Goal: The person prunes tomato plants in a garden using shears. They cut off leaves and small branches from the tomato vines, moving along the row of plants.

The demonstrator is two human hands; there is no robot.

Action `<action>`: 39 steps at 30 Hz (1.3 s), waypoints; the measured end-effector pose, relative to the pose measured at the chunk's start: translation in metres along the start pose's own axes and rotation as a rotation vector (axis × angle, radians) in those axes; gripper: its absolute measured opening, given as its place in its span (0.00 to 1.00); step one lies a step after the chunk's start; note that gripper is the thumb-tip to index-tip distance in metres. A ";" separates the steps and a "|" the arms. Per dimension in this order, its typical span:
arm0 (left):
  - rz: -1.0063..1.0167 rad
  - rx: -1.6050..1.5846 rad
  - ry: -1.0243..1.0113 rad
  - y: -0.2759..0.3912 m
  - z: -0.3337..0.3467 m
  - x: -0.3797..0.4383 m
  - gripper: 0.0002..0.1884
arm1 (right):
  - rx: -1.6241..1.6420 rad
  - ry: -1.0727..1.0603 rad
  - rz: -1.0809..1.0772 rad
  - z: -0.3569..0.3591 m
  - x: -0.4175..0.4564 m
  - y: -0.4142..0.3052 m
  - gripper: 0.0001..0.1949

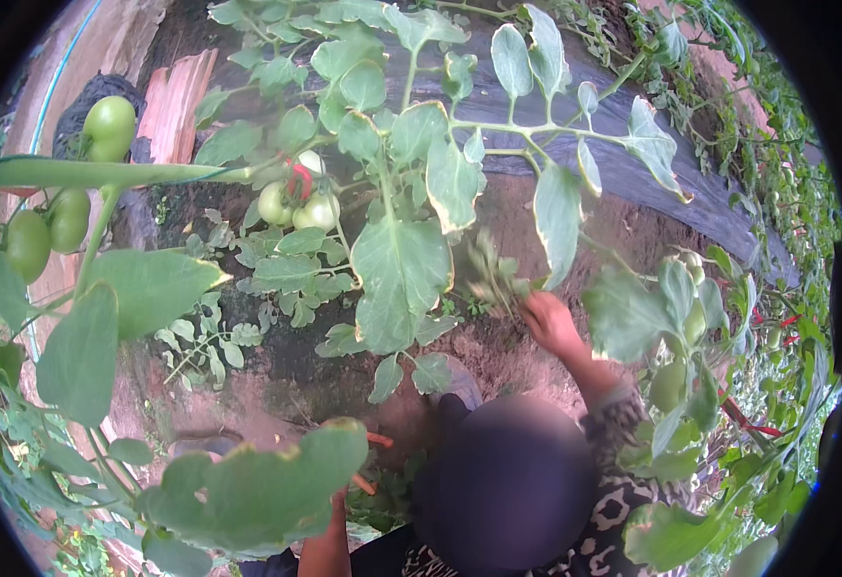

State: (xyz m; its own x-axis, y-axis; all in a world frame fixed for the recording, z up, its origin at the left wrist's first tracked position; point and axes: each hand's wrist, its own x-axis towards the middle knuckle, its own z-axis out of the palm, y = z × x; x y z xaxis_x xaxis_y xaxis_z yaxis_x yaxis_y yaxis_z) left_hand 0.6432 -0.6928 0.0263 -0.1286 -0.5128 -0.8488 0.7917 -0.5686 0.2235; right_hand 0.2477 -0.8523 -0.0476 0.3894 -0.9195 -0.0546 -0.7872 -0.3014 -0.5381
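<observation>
My right hand point(547, 321) grips the stems of a leafy green sprig point(497, 278), blurred, above the bare soil point(543, 216). My left hand point(339, 498) is mostly hidden behind a large, close tomato leaf point(262, 490); only its wrist end shows. Two orange handle ends of a hand tool, perhaps pruning shears point(379, 439), stick out beside it, seemingly held; the blades are out of sight. Between me and the ground hangs a tomato branch point(529, 130) with pale-edged leaves. Left of it is a cluster of pale green tomatoes point(316, 211) with a red tie point(298, 180).
A thick green stem point(118, 173) crosses at left near larger green tomatoes point(109, 128). Beyond lie a blue string point(60, 72), split wood point(176, 101) and dark plastic sheeting point(680, 180). Tomato plants point(796, 216) line the right. A dark rounded shape point(507, 483) blocks the lower middle.
</observation>
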 end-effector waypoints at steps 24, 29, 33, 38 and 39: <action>0.367 -0.022 0.059 -0.072 -0.007 0.005 0.16 | 0.083 -0.240 -0.058 0.107 0.067 -0.028 0.19; 0.377 -0.115 0.015 -0.077 -0.026 0.011 0.16 | 0.358 -0.063 -0.036 0.080 0.036 -0.031 0.06; 0.433 -0.078 0.100 -0.065 -0.001 0.004 0.16 | 0.110 -0.680 0.139 0.024 -0.049 0.001 0.12; 0.392 -0.113 0.071 -0.074 -0.002 0.027 0.16 | -0.191 -0.922 0.013 -0.048 -0.111 0.030 0.21; 0.402 -0.105 0.063 -0.074 -0.001 0.028 0.16 | -0.220 -0.908 -0.029 -0.050 -0.110 0.028 0.22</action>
State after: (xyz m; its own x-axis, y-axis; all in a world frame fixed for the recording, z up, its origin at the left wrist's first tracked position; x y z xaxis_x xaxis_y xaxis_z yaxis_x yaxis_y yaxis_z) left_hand 0.5815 -0.6647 -0.0146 0.2374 -0.6386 -0.7320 0.8281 -0.2608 0.4961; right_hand 0.1584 -0.7725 -0.0147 0.5616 -0.3892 -0.7302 -0.8081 -0.4476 -0.3829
